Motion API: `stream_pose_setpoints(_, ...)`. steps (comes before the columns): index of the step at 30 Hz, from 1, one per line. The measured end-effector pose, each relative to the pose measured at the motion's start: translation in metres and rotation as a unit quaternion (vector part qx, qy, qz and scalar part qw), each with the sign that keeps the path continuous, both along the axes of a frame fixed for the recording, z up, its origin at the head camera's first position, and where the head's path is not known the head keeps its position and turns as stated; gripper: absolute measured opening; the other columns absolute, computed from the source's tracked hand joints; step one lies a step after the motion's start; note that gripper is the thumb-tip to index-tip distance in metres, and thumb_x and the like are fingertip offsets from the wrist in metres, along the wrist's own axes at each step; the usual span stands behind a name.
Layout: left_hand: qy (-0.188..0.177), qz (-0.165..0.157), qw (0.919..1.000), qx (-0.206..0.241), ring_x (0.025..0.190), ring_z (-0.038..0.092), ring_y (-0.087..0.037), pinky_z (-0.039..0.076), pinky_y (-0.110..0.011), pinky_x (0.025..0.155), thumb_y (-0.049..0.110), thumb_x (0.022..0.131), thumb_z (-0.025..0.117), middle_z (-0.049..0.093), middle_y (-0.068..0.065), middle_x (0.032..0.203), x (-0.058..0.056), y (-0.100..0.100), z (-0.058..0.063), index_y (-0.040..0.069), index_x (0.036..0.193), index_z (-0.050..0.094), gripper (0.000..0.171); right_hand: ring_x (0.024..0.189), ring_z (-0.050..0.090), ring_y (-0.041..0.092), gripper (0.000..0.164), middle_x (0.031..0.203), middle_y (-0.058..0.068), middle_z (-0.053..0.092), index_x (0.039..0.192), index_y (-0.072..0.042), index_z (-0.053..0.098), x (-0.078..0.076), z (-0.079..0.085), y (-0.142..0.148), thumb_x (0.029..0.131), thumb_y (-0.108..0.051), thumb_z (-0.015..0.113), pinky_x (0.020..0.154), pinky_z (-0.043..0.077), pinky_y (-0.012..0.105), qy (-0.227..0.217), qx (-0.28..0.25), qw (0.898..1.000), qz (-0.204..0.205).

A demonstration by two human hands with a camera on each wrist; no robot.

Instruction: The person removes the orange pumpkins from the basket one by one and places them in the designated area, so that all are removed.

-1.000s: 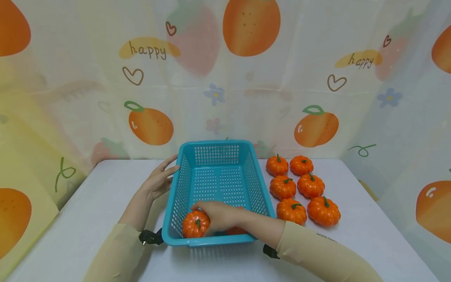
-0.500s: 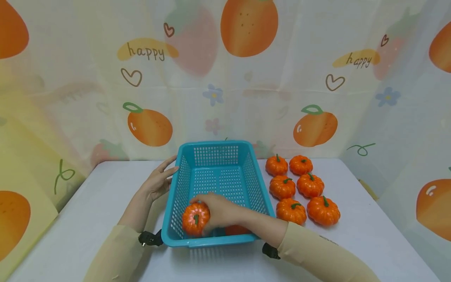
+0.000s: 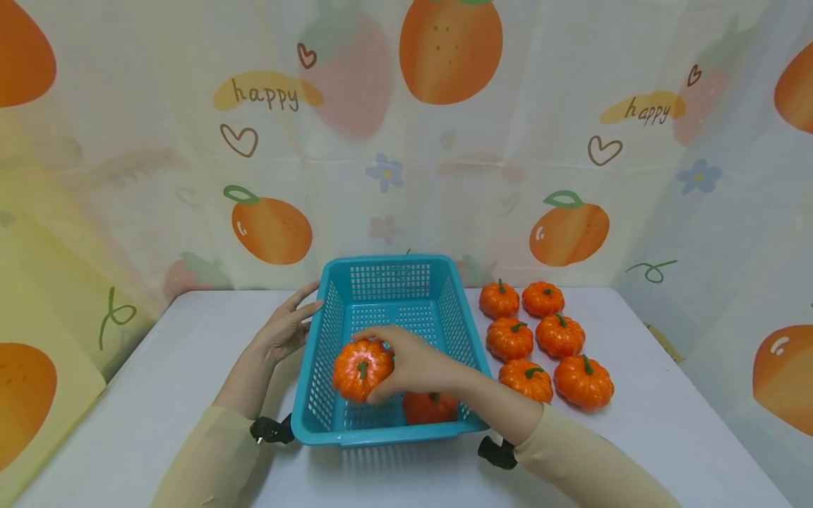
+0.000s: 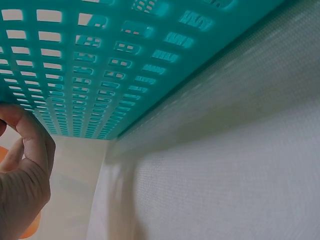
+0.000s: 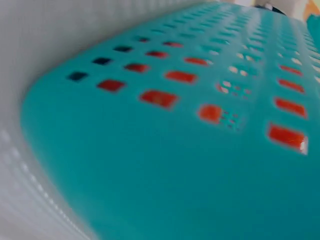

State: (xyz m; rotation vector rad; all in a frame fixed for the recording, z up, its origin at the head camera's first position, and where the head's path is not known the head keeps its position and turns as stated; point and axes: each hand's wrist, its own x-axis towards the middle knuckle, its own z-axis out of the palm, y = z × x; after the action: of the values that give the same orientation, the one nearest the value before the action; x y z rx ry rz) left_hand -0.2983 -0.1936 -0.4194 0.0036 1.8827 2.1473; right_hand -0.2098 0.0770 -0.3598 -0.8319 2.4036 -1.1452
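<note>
In the head view a blue plastic basket (image 3: 307,374) with perforated walls stands mid-table. My right hand (image 3: 416,363) grips a small orange pumpkin (image 3: 360,372) with a green stem, thumb at its near side and fingers over its far side, raised above the basket floor at the near left. Another pumpkin (image 3: 430,409) lies in the near right corner, partly covered by my right wrist. My left hand (image 3: 287,331) rests its extended fingers against the basket's left rim; the left wrist view shows this hand (image 4: 27,165) beside the perforated wall.
Several more orange pumpkins (image 3: 560,335) sit in two columns on the white table (image 3: 654,416), right of the basket. A patterned curtain (image 3: 394,127) hangs behind the table. Through the basket wall (image 5: 165,165) in the right wrist view, orange-red shows.
My right hand has lifted the pumpkin up from the basket's near left corner and slightly away from me. More of the other pumpkin shows now. The left hand stays put.
</note>
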Motion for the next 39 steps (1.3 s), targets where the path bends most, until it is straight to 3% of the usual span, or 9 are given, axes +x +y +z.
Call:
stream_pose_setpoints(8, 0.003, 0.005, 1.0000, -0.006, 0.084, 0.065, -0.009, 0.058, -0.020, 0.070, 0.027, 0.100, 0.058, 0.062, 0.005, 0.105, -0.001, 0.000, -0.001, 0.025, 0.158, 0.020, 0.070, 0.118, 0.052, 0.025, 0.079, 0.142, -0.003, 0.052, 0.143, -0.032, 0.048, 0.002, 0.017, 0.030, 0.075, -0.026, 0.086, 0.083, 0.060, 0.033, 0.005, -0.026, 0.999, -0.035)
stream_pose_setpoints(16, 0.003, 0.004, 1.0000, -0.002, 0.082, 0.064, -0.008, 0.057, -0.019, 0.069, 0.026, 0.100, 0.058, 0.063, 0.007, 0.101, -0.001, 0.000, -0.002, 0.026, 0.158, 0.021, 0.069, 0.118, 0.051, 0.028, 0.079, 0.144, -0.004, 0.047, 0.142, -0.040, 0.045, 0.010, 0.036, 0.075, 0.075, -0.026, 0.086, 0.083, 0.061, 0.035, -0.039, -0.074, 0.994, -0.065)
stream_pose_setpoints(23, 0.007, 0.001, 1.0000, -0.006, 0.082, 0.065, -0.008, 0.057, -0.018, 0.069, 0.027, 0.100, 0.059, 0.064, 0.006, 0.101, -0.001, 0.000, -0.001, 0.026, 0.158, 0.021, 0.070, 0.126, 0.050, 0.030, 0.079, 0.145, -0.003, 0.046, 0.142, -0.041, 0.044, 0.015, 0.046, 0.117, 0.076, -0.028, 0.086, 0.086, 0.060, 0.036, -0.028, -0.083, 0.991, -0.100)
stream_pose_setpoints(31, 0.004, 0.001, 1.0000, -0.006, 0.084, 0.066, -0.008, 0.058, -0.019, 0.071, 0.027, 0.100, 0.059, 0.063, 0.006, 0.104, -0.001, 0.000, 0.000, 0.026, 0.159, 0.020, 0.071, 0.126, 0.048, 0.035, 0.079, 0.145, 0.002, 0.046, 0.142, -0.037, 0.046, 0.020, 0.043, 0.161, 0.075, -0.020, 0.085, 0.088, 0.058, 0.037, -0.004, -0.069, 0.990, -0.121)
stream_pose_setpoints(36, 0.004, 0.003, 0.9999, -0.010, 0.086, 0.066, -0.009, 0.058, -0.020, 0.072, 0.028, 0.099, 0.059, 0.062, 0.005, 0.107, -0.002, 0.000, -0.001, 0.026, 0.158, 0.020, 0.070, 0.128, 0.049, 0.037, 0.078, 0.145, 0.005, 0.047, 0.143, -0.031, 0.046, 0.024, 0.032, 0.185, 0.075, -0.017, 0.082, 0.094, 0.055, 0.037, 0.000, -0.059, 0.991, -0.119)
stream_pose_setpoints(39, 0.006, 0.004, 0.9999, -0.012, 0.087, 0.066, -0.010, 0.058, -0.020, 0.073, 0.029, 0.099, 0.060, 0.060, 0.005, 0.110, -0.002, 0.000, -0.001, 0.026, 0.158, 0.020, 0.071, 0.129, 0.049, 0.040, 0.076, 0.146, 0.006, 0.047, 0.142, -0.029, 0.047, 0.025, 0.025, 0.197, 0.075, -0.016, 0.081, 0.096, 0.055, 0.043, 0.007, -0.056, 0.991, -0.118)
